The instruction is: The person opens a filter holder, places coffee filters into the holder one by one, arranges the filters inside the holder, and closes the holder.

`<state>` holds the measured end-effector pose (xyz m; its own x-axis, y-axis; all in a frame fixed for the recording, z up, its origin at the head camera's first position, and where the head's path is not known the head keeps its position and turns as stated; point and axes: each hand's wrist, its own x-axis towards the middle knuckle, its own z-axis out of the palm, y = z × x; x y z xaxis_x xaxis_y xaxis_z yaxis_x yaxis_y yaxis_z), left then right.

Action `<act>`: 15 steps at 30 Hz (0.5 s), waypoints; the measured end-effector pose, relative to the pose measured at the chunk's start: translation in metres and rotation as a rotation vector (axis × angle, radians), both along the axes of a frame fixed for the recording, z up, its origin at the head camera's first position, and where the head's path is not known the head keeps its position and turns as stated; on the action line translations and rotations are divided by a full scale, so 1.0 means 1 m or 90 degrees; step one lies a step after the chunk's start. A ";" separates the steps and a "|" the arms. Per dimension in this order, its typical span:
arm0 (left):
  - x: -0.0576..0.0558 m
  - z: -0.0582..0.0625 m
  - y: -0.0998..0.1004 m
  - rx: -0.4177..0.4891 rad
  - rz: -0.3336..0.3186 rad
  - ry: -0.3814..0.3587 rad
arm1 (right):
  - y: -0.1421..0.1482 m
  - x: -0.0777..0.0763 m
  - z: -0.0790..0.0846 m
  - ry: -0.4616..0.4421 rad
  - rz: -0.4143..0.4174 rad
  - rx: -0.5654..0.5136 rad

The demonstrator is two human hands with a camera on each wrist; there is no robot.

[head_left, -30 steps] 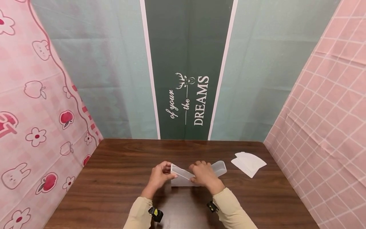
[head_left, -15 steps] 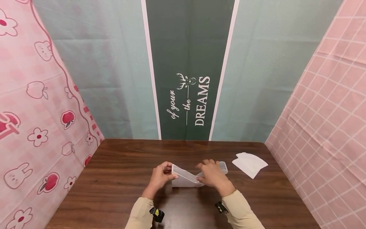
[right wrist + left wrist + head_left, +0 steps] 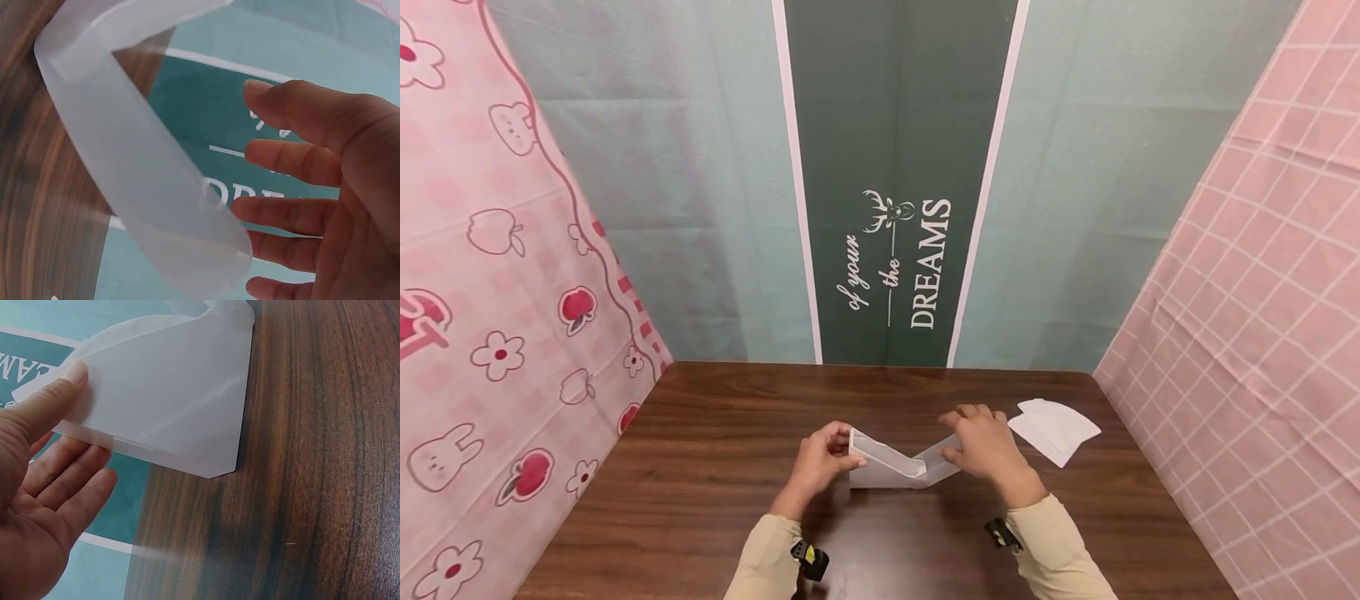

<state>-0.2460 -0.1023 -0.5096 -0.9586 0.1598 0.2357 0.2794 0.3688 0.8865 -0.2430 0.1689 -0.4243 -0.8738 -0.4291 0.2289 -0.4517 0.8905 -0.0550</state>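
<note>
At the frame's lower centre, the left grip (image 3: 818,461) pinches the left end of a whitish plastic case (image 3: 883,475), thumb on its near wall. From there the case extends right along the table (image 3: 737,425) to its open lid (image 3: 938,462). Beside it, the right grip (image 3: 988,443) is wide, fingers spread; contact is unclear.

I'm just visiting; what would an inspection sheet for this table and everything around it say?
Surface: brown wood-grain table.
Work item: translucent white case, bent open in a V.
Clutter: overlapping white fan-shaped sheets, right of the case.
Left hand: pinches the case's left end.
Right hand: fingers spread beside the case's right part; contact unclear.
Cables: nothing seen.
Surroundings: pink printed cloth at left, teal and green backdrop with lettering, pink grid cloth at right.
</note>
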 end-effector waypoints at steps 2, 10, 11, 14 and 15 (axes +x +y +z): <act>0.000 0.001 0.000 -0.001 -0.003 0.002 | 0.005 -0.001 0.001 0.000 -0.007 -0.004; 0.001 0.003 0.001 -0.011 0.001 -0.001 | 0.025 -0.007 0.000 0.023 -0.026 -0.041; 0.001 0.003 0.001 -0.012 0.000 -0.001 | 0.027 -0.007 -0.001 0.026 -0.029 -0.045; 0.001 0.003 0.000 -0.013 -0.003 0.000 | 0.033 -0.007 -0.001 0.035 -0.038 -0.053; 0.001 0.003 0.000 -0.013 -0.003 -0.001 | 0.035 -0.007 -0.002 0.037 -0.041 -0.054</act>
